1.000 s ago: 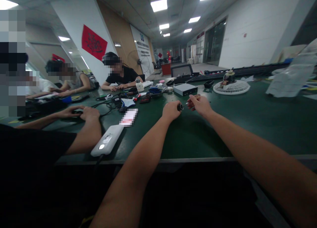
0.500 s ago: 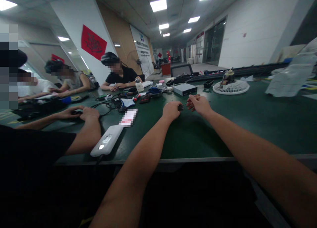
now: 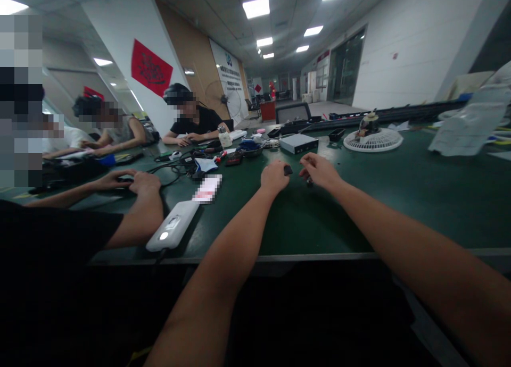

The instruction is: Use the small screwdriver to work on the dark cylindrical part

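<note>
My left hand [image 3: 274, 176] is closed around a small dark piece [image 3: 288, 170] that sticks out at the thumb side, above the green table. Just to the right, my right hand [image 3: 319, 170] has curled fingers, a short gap apart from the left. A small dark, shiny end [image 3: 309, 181] shows beneath the right fingers; its kind I cannot make out. Beyond both hands lies a grey metal box [image 3: 298, 143] with a dark front.
A white round fan grille [image 3: 372, 139] with a motor lies to the right. A white power bank-like block [image 3: 172, 226] and a phone [image 3: 207, 189] lie left. Cables [image 3: 178, 167] and tools clutter the table's far left. A co-worker's hands [image 3: 139, 182] are at the left edge.
The right hand's thin metal piece no longer points at the dark piece in my left hand; a shiny end now hangs below the right fingers. The hands are slightly farther apart.
</note>
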A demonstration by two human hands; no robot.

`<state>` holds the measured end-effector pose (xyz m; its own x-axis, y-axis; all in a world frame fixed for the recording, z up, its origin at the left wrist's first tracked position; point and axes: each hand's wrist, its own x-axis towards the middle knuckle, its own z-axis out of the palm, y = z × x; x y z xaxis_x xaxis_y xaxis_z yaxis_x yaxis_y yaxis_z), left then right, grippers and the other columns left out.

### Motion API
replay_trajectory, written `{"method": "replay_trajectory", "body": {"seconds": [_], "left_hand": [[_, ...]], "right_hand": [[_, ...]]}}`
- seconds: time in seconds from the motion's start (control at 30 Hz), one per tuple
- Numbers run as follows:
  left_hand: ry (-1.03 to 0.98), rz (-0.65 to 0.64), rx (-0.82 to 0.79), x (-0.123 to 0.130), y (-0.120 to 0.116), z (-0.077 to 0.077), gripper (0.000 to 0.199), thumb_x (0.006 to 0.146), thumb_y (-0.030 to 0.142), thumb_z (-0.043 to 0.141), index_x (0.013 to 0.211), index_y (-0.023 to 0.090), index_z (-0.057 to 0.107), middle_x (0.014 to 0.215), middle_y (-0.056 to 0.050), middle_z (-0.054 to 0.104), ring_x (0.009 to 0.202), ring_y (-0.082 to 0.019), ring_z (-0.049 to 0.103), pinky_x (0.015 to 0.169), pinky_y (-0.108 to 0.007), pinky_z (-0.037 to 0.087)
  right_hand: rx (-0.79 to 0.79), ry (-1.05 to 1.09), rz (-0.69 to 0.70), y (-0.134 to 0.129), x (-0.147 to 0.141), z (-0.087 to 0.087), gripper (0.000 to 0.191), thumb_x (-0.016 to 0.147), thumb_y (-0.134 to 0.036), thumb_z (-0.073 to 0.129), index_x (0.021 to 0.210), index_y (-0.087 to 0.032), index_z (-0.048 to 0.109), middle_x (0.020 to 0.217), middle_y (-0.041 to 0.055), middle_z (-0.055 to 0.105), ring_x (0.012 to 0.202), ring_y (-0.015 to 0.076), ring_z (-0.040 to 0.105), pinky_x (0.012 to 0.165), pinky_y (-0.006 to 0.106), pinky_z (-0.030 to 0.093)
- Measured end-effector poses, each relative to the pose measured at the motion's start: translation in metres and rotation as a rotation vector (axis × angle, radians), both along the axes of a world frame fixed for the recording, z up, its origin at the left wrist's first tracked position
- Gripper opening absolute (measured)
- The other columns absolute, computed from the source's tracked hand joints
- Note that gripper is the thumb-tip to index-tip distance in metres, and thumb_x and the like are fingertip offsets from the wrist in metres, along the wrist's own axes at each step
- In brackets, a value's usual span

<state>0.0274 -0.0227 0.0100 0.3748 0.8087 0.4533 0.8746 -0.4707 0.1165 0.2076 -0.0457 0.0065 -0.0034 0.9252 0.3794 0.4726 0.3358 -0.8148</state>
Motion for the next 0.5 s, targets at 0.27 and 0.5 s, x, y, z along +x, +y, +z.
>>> {"method": "replay_trajectory", "body": {"seconds": [0.27,0.5], "left_hand": [[-0.056,0.055,-0.101,0.001,-0.004,0.003,0.035,0.089,0.041,0.061,0.12,0.026,0.067,0.115,-0.011,0.069,0.107,-0.028,0.066,0.09,-0.038,0.052],[-0.044,0.087,-0.12,0.002,-0.005,0.002,0.041,0.089,0.047,0.061,0.124,0.026,0.065,0.112,-0.013,0.071,0.103,-0.03,0.068,0.087,-0.041,0.054]], "right_hand": [[-0.029,-0.506,-0.122,0.006,0.014,-0.011,0.022,0.069,-0.007,0.069,0.08,-0.023,0.059,0.082,0.004,0.073,0.079,0.0232,0.066,0.068,0.034,0.045],[-0.016,-0.399,-0.118,0.002,0.011,-0.009,0.034,0.058,0.0,0.061,0.083,-0.023,0.057,0.08,0.0031,0.073,0.078,0.0224,0.067,0.068,0.032,0.046]]}}
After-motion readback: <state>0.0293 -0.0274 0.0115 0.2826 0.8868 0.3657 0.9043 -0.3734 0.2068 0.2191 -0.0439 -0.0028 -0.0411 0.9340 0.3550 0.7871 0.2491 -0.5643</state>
